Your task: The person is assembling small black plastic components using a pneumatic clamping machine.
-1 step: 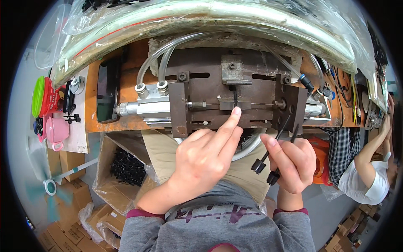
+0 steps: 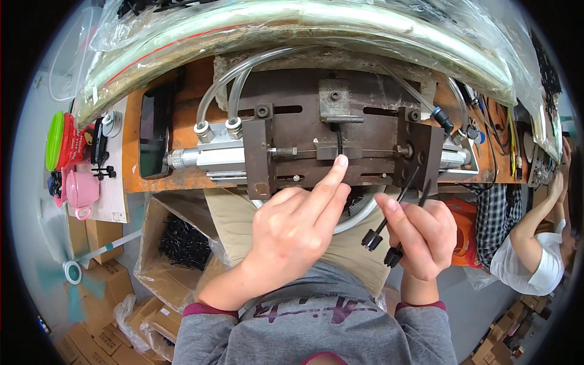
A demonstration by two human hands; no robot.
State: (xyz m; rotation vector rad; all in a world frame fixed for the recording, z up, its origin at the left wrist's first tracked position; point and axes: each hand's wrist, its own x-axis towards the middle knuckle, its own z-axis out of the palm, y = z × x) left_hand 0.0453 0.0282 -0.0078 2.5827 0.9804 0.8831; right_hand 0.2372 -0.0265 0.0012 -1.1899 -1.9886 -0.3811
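Note:
My left hand reaches over the near edge of a dark metal fixture, its index finger stretched out. That fingertip touches the near end of a thin black rod-like piece, which lies across a small metal block below a steel bracket. Whether the left thumb touches anything is hidden. Closed fingers of my right hand hold two slim black plastic stems with ribbed knob ends, one knob beside the thumb and another knob under the fingers.
Pneumatic cylinders with clear hoses flank the fixture. A phone lies at left on the wooden bench, near a pink cup. Below left stands a box of black parts. Another person sits at right.

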